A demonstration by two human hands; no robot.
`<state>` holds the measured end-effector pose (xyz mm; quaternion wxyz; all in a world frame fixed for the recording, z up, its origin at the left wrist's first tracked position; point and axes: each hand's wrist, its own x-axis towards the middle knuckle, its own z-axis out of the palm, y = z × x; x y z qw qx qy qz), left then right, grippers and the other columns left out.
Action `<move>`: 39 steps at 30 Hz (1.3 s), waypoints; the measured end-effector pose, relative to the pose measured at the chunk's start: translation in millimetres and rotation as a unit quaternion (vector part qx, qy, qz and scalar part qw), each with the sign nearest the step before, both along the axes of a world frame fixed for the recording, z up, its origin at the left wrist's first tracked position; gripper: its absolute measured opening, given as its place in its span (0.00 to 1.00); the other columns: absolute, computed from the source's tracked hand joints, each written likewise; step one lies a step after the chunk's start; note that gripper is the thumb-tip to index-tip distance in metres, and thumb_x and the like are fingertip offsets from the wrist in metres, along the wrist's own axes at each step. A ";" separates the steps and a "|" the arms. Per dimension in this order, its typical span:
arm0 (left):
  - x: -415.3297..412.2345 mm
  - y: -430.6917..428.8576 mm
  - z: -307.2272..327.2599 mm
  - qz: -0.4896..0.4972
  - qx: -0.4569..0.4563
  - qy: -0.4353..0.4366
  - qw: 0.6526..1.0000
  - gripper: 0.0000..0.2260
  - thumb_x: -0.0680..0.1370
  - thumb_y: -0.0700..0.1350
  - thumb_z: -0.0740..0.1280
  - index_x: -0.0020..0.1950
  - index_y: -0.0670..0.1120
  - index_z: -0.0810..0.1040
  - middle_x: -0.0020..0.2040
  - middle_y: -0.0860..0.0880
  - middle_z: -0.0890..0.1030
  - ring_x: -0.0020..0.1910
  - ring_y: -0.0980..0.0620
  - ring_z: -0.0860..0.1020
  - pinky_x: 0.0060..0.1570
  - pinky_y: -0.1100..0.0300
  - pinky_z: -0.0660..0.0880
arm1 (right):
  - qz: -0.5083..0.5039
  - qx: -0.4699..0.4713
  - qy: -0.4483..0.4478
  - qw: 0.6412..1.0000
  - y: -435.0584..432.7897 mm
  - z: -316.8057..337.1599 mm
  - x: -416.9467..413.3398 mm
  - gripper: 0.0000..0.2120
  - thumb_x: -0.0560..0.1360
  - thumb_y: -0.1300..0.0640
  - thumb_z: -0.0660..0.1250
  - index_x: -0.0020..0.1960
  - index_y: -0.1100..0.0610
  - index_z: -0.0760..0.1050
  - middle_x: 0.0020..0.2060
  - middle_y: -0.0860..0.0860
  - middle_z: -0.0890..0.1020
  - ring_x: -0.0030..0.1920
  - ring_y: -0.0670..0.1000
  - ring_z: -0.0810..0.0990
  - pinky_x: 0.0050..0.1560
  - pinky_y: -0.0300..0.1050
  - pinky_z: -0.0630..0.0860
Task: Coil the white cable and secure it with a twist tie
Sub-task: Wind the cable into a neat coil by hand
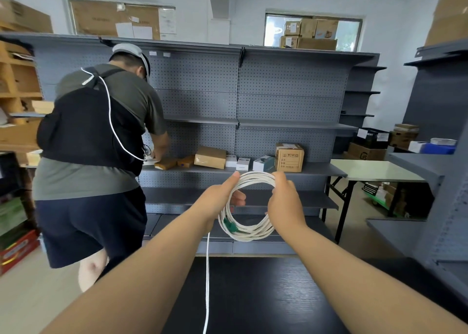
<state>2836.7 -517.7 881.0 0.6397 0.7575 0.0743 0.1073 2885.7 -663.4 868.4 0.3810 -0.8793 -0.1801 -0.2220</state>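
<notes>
Both left hand [222,197] and right hand [283,202] grip the white cable [249,233] over a black table [266,295] facing grey shelving [278,85].

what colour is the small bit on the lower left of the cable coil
Green small bit on the white cable; head view shows it.

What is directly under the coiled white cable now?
The left hand and right hand hold the coil; below it a loose strand hangs over the black table. The strand's end leaves the picture.
</notes>
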 end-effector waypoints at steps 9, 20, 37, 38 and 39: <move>0.1 -23.3 -7.6 0.065 -0.104 -0.078 0.989 0.19 0.79 0.57 0.58 0.42 0.43 0.75 0.29 0.50 0.75 0.25 0.53 0.77 0.27 0.62 0.73 | -0.054 0.171 0.102 0.978 0.5 -7.8 8.3 0.14 0.77 0.69 0.52 0.58 0.56 0.64 0.47 0.58 0.74 0.43 0.56 0.75 0.33 0.44 0.68; 0.2 -26.0 -6.4 0.161 0.288 -0.167 0.929 0.17 0.79 0.56 0.58 0.39 0.44 0.68 0.28 0.50 0.70 0.30 0.48 0.67 0.30 0.55 0.64 | 0.035 0.108 0.040 0.993 -9.1 -4.2 -1.2 0.16 0.74 0.68 0.59 0.56 0.51 0.66 0.48 0.53 0.78 0.43 0.53 0.75 0.40 0.45 0.69; 1.0 -17.1 -8.3 0.105 0.231 -0.078 0.964 0.21 0.72 0.62 0.66 0.36 0.45 0.71 0.30 0.50 0.75 0.28 0.53 0.76 0.31 0.59 0.73 | 0.037 -0.046 0.055 0.997 -10.9 -12.6 -7.2 0.09 0.79 0.63 0.53 0.57 0.54 0.64 0.43 0.55 0.71 0.40 0.55 0.71 0.35 0.46 0.63; -0.1 -15.7 -9.8 0.084 0.178 -0.069 0.978 0.21 0.72 0.62 0.67 0.38 0.44 0.73 0.31 0.50 0.77 0.28 0.54 0.78 0.30 0.63 0.75 | 0.033 -0.038 0.069 0.996 -10.9 -14.4 -7.0 0.09 0.79 0.63 0.53 0.58 0.54 0.64 0.43 0.55 0.72 0.40 0.55 0.72 0.35 0.47 0.65; -1.5 -14.5 -10.8 0.065 0.137 -0.064 0.986 0.21 0.72 0.62 0.67 0.41 0.43 0.75 0.32 0.50 0.78 0.27 0.56 0.78 0.29 0.67 0.75 | 0.031 -0.024 0.088 0.995 -10.7 -16.2 -6.9 0.10 0.79 0.63 0.53 0.58 0.54 0.64 0.43 0.56 0.73 0.40 0.56 0.74 0.35 0.47 0.68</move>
